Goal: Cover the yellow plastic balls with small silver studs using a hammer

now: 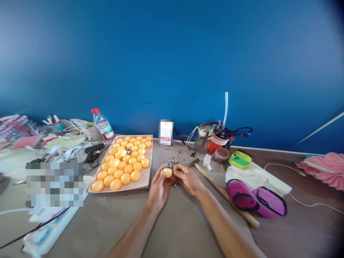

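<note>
The left hand (158, 187) held one pale orange ball (168, 173), with its thumb on the near side. The right hand (190, 180) was at the ball's right side, with its thumb and finger close together. I cannot tell if they pinched something small. The ball was up in front of the person, above the gray table (174, 229).

Lots of little shiny bits (176, 160) lay in a pile just behind the fingers. A hammer (215, 181) with a long wooden handle lay to the right, its head near the bits. To the left sat a shallow tray (145, 176) with many orange balls (115, 184) in it, and a few shiny bits sat among them.

A bottle (103, 126) with a red cap leaned behind the tray, and a black glue gun (92, 152) lay beside it. Far right, two purple things (271, 204) lay near a white cloth (258, 177). Behind everything stood a big blue wall (172, 64).
</note>
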Demonstrator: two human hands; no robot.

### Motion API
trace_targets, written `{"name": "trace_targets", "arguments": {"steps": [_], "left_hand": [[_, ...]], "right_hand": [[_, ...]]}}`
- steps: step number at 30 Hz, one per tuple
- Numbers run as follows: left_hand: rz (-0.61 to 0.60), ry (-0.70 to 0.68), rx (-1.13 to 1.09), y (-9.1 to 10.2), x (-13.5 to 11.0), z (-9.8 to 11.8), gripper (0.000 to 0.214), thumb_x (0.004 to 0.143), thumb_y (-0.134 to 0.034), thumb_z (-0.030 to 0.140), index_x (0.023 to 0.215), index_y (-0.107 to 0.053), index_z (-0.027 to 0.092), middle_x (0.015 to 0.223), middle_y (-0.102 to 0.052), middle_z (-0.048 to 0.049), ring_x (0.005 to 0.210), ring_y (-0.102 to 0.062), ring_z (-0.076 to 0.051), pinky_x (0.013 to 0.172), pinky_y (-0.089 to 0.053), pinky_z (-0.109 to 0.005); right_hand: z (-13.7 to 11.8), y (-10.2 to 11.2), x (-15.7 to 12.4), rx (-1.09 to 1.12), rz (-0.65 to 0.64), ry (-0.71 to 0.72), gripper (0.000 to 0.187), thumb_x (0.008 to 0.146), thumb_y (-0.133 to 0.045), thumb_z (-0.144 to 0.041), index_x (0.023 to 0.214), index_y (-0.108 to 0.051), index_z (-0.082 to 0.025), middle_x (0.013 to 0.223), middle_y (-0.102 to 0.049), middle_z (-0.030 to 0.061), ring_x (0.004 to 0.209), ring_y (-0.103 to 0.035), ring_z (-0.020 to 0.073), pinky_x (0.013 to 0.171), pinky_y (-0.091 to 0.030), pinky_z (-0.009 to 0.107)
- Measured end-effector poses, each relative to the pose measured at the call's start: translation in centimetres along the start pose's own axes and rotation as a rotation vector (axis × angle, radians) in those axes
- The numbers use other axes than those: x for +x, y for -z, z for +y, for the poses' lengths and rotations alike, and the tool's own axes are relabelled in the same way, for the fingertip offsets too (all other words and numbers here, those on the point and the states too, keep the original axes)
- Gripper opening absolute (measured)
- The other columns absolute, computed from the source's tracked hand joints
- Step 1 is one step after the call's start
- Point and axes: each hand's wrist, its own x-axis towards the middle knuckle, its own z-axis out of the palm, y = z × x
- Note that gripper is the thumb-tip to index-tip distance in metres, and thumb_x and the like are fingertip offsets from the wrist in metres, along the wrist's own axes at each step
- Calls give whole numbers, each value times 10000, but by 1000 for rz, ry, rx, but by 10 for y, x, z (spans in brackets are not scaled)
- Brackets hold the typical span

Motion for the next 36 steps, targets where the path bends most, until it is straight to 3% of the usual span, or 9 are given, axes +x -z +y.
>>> {"name": "trace_targets", "arguments": {"steps": [8,14,19,22,25,31,36], "left_hand": [[10,-19,20,0,-1,-1,355,722,-685,244,1065,-620,178,845,-658,-36,718,-590,-127,720,-475,-268],[0,91,-87,-3,0,3,313,778,-627,255,1075,-604,156,839,-646,-54,646,-574,-118,665,-498,-263],[54,135,-104,-5,2,6,287,827,-563,288,1082,-581,159,789,-634,-49,559,-537,-101,596,-497,-255],[45,149,-99,-5,2,6,273,840,-542,324,1049,-584,154,774,-632,-51,544,-527,-97,573,-483,-242],[41,163,-97,-4,2,5,264,837,-546,346,998,-589,143,766,-630,-48,542,-524,-92,576,-478,-237],[33,161,-84,-3,1,3,258,819,-571,362,960,-592,147,749,-622,-33,532,-517,-86,569,-468,-235],[51,154,-72,-3,2,4,233,821,-573,335,951,-589,142,725,-611,-28,536,-523,-87,573,-475,-233]], "right_hand": [[7,-4,2,-218,116,122,99,655,-598,-232,680,-507,-202,596,-508,-57,560,-477,109,539,-373,231],[1,6,6,-354,164,219,95,709,-550,-288,731,-536,-196,645,-544,-31,581,-496,127,577,-394,253],[5,17,9,-996,318,434,162,778,-462,-185,836,-613,-190,841,-620,47,811,-557,182,760,-402,298],[10,14,5,-1377,276,423,233,802,-467,-174,961,-636,-193,931,-620,83,892,-549,210,792,-370,317],[12,9,1,-1566,229,379,222,824,-460,-174,943,-647,-198,930,-623,93,899,-548,215,768,-346,310],[13,8,0,-1472,269,462,196,820,-442,-139,778,-626,-192,827,-614,69,831,-545,190,733,-331,290],[17,11,6,-1146,345,560,184,802,-432,-134,748,-596,-197,824,-588,56,790,-536,176,733,-371,277]]}}
